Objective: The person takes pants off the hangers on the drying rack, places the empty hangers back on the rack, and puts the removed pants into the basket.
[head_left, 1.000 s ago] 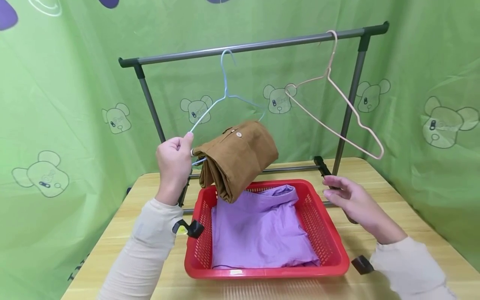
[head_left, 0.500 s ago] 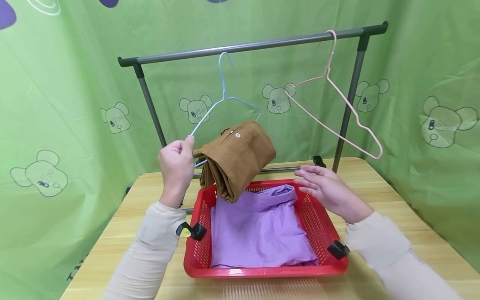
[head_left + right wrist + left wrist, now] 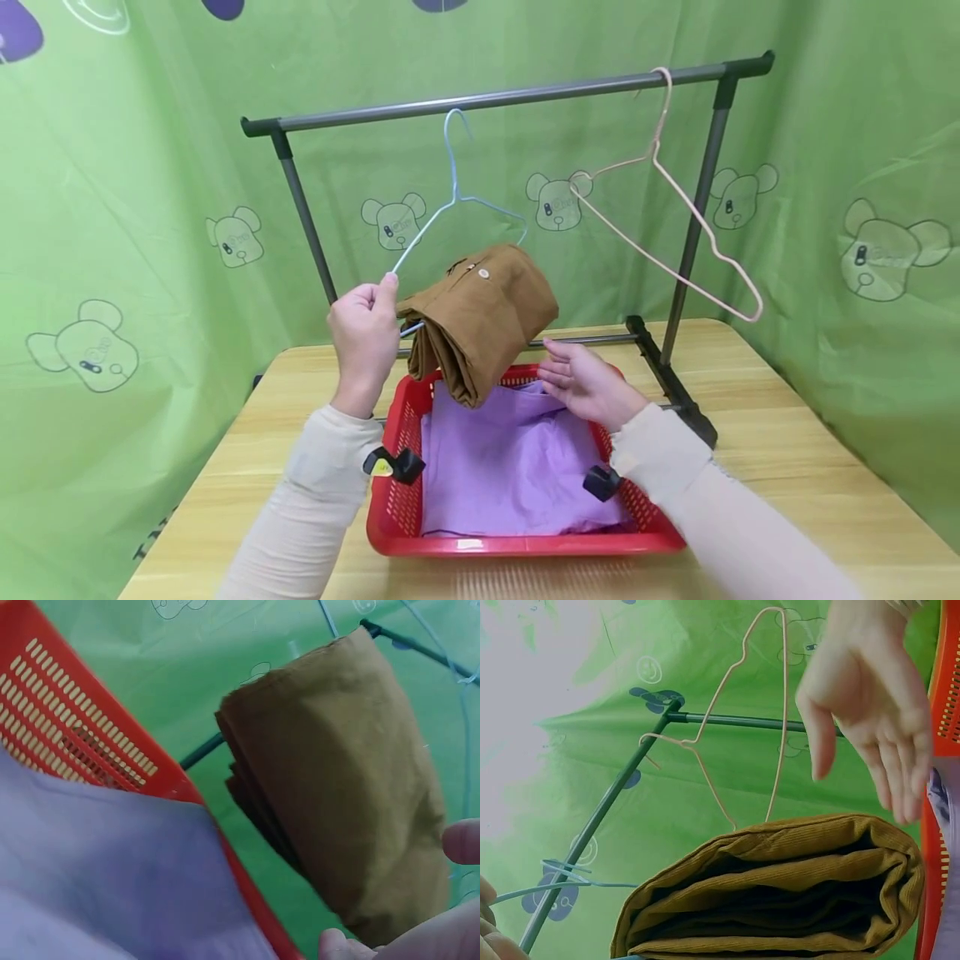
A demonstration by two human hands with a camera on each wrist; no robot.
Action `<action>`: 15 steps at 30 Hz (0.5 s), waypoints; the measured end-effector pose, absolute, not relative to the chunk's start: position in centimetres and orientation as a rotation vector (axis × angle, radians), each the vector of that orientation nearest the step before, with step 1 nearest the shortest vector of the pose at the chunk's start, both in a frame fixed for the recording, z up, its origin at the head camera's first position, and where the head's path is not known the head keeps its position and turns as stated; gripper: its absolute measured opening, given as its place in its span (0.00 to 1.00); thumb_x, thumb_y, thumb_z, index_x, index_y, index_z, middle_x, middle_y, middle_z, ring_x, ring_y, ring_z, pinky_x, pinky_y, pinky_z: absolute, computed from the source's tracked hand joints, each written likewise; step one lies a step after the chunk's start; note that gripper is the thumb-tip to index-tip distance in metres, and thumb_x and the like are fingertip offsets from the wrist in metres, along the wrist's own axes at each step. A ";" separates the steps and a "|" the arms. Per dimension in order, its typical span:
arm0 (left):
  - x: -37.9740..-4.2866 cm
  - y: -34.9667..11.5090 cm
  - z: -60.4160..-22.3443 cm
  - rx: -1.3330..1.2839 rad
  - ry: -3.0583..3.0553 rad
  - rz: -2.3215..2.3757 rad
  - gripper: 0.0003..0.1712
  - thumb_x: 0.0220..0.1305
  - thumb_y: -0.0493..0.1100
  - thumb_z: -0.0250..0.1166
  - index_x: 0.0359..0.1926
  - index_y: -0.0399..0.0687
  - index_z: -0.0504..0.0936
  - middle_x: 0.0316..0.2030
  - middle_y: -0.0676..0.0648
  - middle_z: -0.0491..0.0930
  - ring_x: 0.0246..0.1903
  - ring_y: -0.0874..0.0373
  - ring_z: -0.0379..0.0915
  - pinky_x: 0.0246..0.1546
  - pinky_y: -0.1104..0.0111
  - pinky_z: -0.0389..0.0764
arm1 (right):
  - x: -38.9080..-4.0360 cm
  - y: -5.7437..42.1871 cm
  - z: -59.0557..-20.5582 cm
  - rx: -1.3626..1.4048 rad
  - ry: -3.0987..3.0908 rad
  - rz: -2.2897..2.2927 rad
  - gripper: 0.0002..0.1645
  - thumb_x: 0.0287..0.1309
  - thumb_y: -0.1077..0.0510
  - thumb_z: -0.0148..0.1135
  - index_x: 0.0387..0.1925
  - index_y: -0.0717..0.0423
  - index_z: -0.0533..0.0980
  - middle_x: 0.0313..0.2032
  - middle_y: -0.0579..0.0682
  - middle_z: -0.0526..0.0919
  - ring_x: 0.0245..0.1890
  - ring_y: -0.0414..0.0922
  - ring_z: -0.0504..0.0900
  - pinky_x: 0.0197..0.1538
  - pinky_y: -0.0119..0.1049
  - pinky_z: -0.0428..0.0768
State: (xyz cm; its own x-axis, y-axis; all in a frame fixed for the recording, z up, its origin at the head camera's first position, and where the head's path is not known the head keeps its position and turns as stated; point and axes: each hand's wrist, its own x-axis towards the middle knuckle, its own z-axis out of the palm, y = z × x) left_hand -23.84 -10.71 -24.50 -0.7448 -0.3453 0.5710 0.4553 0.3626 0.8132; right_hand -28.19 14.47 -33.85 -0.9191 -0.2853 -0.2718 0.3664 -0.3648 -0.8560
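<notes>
My left hand [image 3: 363,337] grips the left corner of a light-blue wire hanger [image 3: 454,171]. The hanger's hook overlaps the lower edge of the rack's rail in the head view. Over its bottom bar hangs a folded brown garment [image 3: 487,321] with a small button; in the left wrist view its layered folds [image 3: 780,900] show end-on. My right hand [image 3: 585,383], fingers extended, is just right of the garment's lower end and holds nothing. Below lies a purple garment [image 3: 510,475], spread in a red perforated basket [image 3: 525,546].
A pink hanger [image 3: 705,225] hangs bare at the right of the dark metal rack's rail [image 3: 555,91]. The rack's right foot [image 3: 675,392] stands on the wooden table [image 3: 780,450], behind and right of the basket. A green printed curtain [image 3: 150,200] surrounds the table.
My right hand has moved left from beside the rack's foot to near the brown garment. My left hand, still gripping the hanger, has shifted slightly right and down.
</notes>
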 end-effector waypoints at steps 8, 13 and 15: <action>-24.0 -10.4 -24.8 -0.103 -1.921 -1.453 0.26 0.68 0.47 0.59 0.11 0.50 0.67 0.09 0.54 0.59 0.11 0.63 0.52 0.10 0.73 0.50 | -29.3 11.4 -34.9 0.312 1.177 -2.385 0.52 0.70 0.42 0.46 0.72 0.69 0.30 0.74 0.65 0.38 0.74 0.56 0.42 0.73 0.46 0.46; -24.1 -10.0 -24.9 -0.091 -1.918 -1.462 0.26 0.68 0.47 0.59 0.12 0.50 0.67 0.09 0.53 0.60 0.11 0.63 0.52 0.10 0.73 0.51 | -29.7 9.5 -35.0 0.369 1.014 -2.434 0.55 0.66 0.33 0.45 0.73 0.69 0.38 0.74 0.64 0.43 0.73 0.58 0.45 0.72 0.50 0.47; -24.2 -9.9 -24.9 -0.088 -1.916 -1.457 0.26 0.68 0.46 0.60 0.12 0.50 0.67 0.09 0.53 0.61 0.11 0.63 0.53 0.10 0.73 0.51 | -29.8 8.9 -35.1 0.380 0.959 -2.453 0.55 0.65 0.31 0.44 0.73 0.67 0.41 0.73 0.63 0.45 0.72 0.58 0.47 0.72 0.51 0.50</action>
State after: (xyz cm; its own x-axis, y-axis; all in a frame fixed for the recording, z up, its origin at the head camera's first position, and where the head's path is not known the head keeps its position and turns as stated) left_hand -24.18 -9.89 -24.91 -0.7406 -0.3545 0.5708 0.4553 0.3598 0.8144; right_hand -29.77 8.93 -35.12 -0.8482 -0.3290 -0.4151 0.5233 -0.6415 -0.5609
